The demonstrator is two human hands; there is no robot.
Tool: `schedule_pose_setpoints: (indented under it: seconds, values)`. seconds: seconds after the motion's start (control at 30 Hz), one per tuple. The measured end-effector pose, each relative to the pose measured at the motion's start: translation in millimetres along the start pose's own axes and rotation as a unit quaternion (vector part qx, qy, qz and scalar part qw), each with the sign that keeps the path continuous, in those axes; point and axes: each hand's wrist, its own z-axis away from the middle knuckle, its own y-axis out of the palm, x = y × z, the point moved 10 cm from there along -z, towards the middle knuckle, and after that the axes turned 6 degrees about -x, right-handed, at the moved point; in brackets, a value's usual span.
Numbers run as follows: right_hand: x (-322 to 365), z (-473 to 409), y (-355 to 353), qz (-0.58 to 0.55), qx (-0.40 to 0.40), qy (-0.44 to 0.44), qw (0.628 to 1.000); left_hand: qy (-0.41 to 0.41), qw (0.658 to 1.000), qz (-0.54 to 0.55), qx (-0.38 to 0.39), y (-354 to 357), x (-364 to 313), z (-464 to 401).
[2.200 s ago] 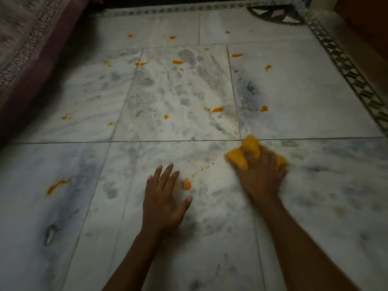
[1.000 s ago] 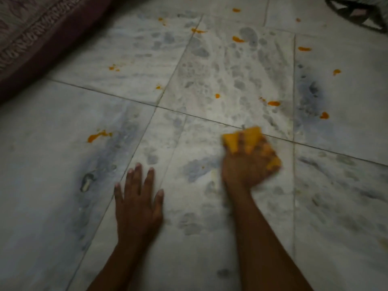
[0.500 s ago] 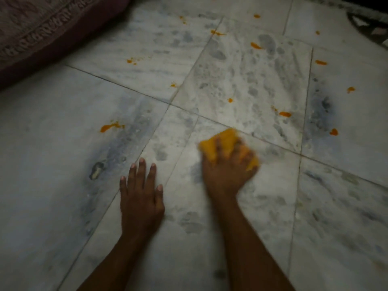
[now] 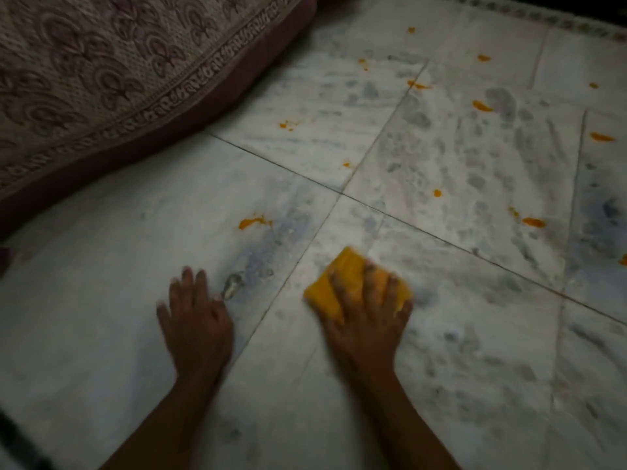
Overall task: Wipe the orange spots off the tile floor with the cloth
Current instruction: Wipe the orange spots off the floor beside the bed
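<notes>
A folded yellow-orange cloth (image 4: 334,283) lies flat on the white marble tile floor (image 4: 475,351). My right hand (image 4: 368,320) presses down on it with fingers spread over its top. Flat on the floor to its left rests my left hand (image 4: 196,320), fingers apart and holding nothing. The nearest orange smear (image 4: 254,222) is up and to the left of the cloth. Several more orange spots dot the tiles farther away, among them a spot (image 4: 437,193), a streak (image 4: 533,222) and a splatter (image 4: 288,124).
A patterned maroon and beige mattress or cushion (image 4: 118,72) fills the upper left, its edge on the floor. A small grey chip mark (image 4: 232,286) sits in the tile beside my left hand. A dark patterned floor border (image 4: 543,15) runs along the far top.
My right hand has slid the cloth leftward across the tile, toward the nearest orange smear. The view has swung left, bringing the mattress in. The spot near my left hand 2 s ago is gone.
</notes>
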Motion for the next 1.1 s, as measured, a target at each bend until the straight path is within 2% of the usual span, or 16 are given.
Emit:
schedule_pose_setpoints:
  seconds: [0.07, 0.1, 0.2, 0.27, 0.3, 0.37, 0.47, 0.53, 0.6, 0.63, 0.7, 0.8, 0.87, 0.9, 1.0, 1.1]
  values:
    - [5, 44, -18, -0.002, -0.008, -0.098, 0.995, -0.005, 1.000, 0.001, 0.001, -4, -2, -3]
    - [-10, 53, -29, 0.000, -0.014, -0.082, 0.997, -0.006, 1.000, 0.000, 0.007, -4, -2, -2]
    - [-34, 4, -24, 0.021, -0.039, 0.083, 0.996, -0.014, 1.000, -0.017, 0.008, 1, 6, -7]
    - [-1, -53, 2, 0.010, -0.037, 0.171, 0.985, -0.009, 1.000, -0.026, 0.008, 7, 5, -8]
    - [30, -76, 15, -0.005, -0.028, 0.156, 0.987, -0.012, 0.999, -0.030, 0.005, 8, 6, -7]
    - [88, -88, 30, -0.045, -0.032, 0.042, 0.998, -0.013, 0.999, -0.032, -0.002, 6, 8, -8]
    - [104, -22, 11, -0.043, -0.027, -0.140, 0.989, -0.007, 1.000, 0.006, -0.010, -6, 5, -7]
    - [77, -13, 1, -0.038, -0.022, -0.134, 0.990, 0.007, 0.999, 0.050, 0.006, -5, 9, -20]
    - [61, -56, 10, -0.026, -0.034, -0.011, 0.999, 0.054, 0.995, 0.081, 0.019, 8, 13, -50]
    - [70, -84, 20, -0.039, -0.044, 0.048, 0.997, 0.072, 0.994, 0.081, 0.022, 15, 21, -69]
    - [115, -126, 48, -0.047, -0.032, 0.076, 0.996, 0.084, 0.994, 0.061, 0.031, 29, 36, -101]
    - [169, -112, 59, -0.051, -0.029, -0.050, 0.997, 0.061, 0.998, 0.004, 0.017, 33, 44, -114]
    - [168, -66, 43, -0.057, -0.046, -0.152, 0.986, 0.063, 0.998, 0.002, 0.003, 27, 41, -114]
    - [153, -47, 35, -0.051, -0.036, -0.167, 0.984, 0.063, 0.998, 0.005, 0.000, 24, 39, -113]
    - [100, -70, 29, -0.004, 0.018, -0.062, 0.998, 0.058, 0.998, 0.008, 0.012, 17, 36, -115]
    - [124, -143, 53, -0.015, 0.034, 0.118, 0.992, 0.045, 0.999, -0.002, 0.028, 18, 38, -117]
